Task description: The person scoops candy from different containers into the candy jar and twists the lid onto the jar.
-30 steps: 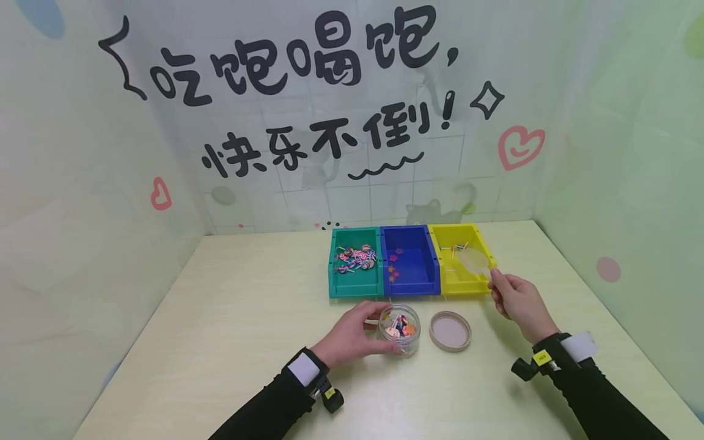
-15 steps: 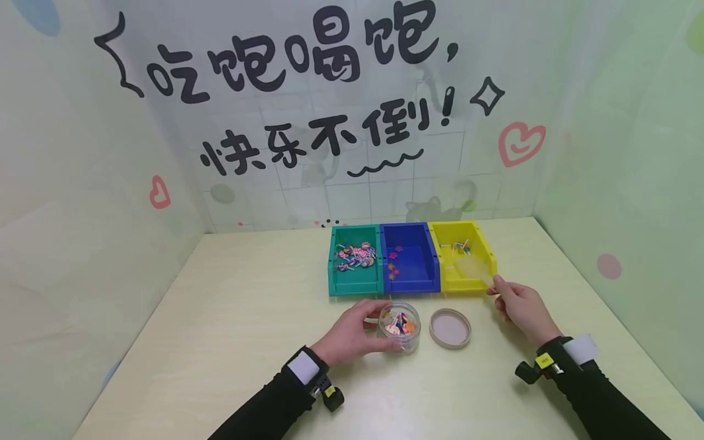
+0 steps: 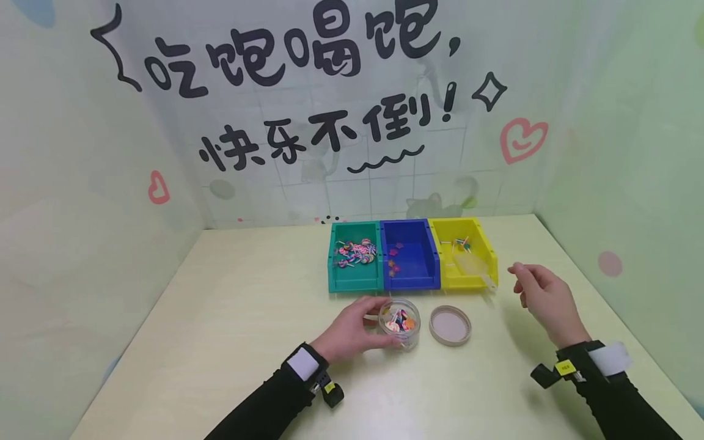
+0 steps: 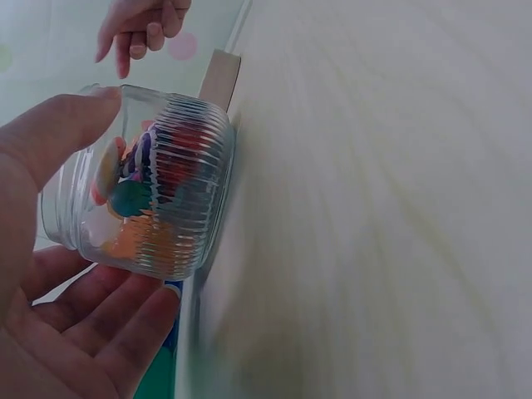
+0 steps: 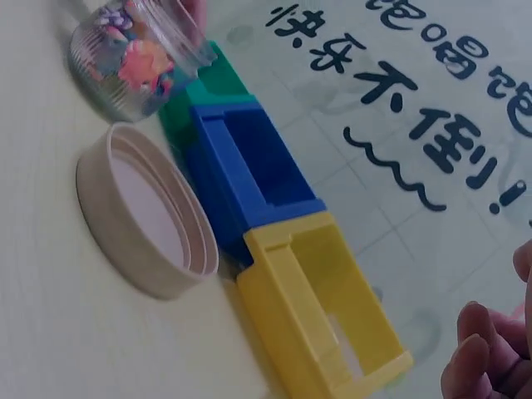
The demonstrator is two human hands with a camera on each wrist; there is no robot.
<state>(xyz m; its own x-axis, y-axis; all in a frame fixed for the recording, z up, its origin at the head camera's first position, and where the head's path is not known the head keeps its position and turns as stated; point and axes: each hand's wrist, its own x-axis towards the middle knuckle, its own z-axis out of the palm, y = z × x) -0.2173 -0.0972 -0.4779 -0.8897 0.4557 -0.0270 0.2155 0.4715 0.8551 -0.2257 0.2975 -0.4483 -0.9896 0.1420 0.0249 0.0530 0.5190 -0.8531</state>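
My left hand [image 3: 352, 330] holds a ribbed clear glass jar [image 3: 407, 340] upright on the table, thumb on one side and fingers on the other. Small lollipop-like pieces and an orange piece lie inside it, as the left wrist view shows through the glass [image 4: 191, 191]. A translucent scoop [image 3: 470, 264] rests in the yellow bin [image 3: 456, 284], its handle over the front edge. To the right of that bin hovers my right hand [image 3: 550, 302], apart from the scoop, its fingers loosely curled with nothing in them. Beside the jar lies the round lid [image 3: 450, 327], hollow side up.
Left of the yellow bin stand a blue bin [image 3: 418, 256] with several small flower-shaped pieces and a green bin [image 3: 354, 282] with many mini lollipops. Several stick pieces [image 3: 464, 244] lie in the yellow bin. A printed backdrop [image 3: 330, 195] encloses the table behind and at both sides.
My right hand has lowered the scoop into the yellow bin, let go of its handle and drawn back to the right. My left hand stays on the jar.
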